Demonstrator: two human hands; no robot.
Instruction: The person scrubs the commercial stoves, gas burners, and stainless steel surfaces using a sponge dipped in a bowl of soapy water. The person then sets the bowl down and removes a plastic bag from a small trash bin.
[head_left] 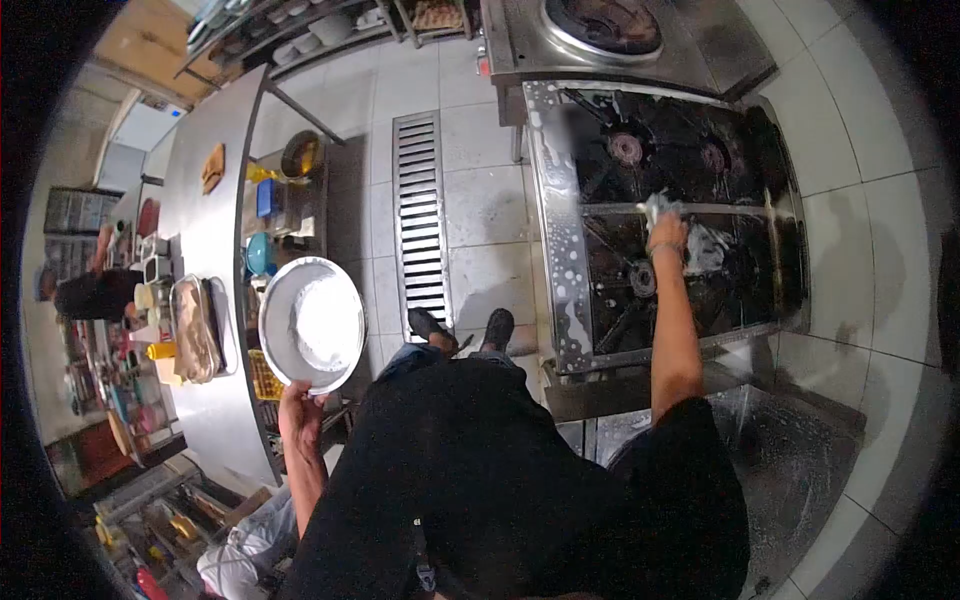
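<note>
My left hand (300, 412) grips the near rim of a round metal bowl (313, 325), which holds something white and is held up beside the long steel table. My right hand (668, 236) is closed on a pale crumpled cloth (657, 207) over the black stove top (640, 180). Soap suds cover the stove's metal edge (565, 270) and lie in patches around the burners. Another whitish patch (706, 250) lies on the stove just beside my right hand.
A long steel table (205, 250) at the left bears a tray (197, 330) and an orange cloth (213, 168). A floor drain grate (421, 220) runs ahead of my feet. Another person (95, 295) stands at the far left. A wok burner (605, 25) adjoins the stove.
</note>
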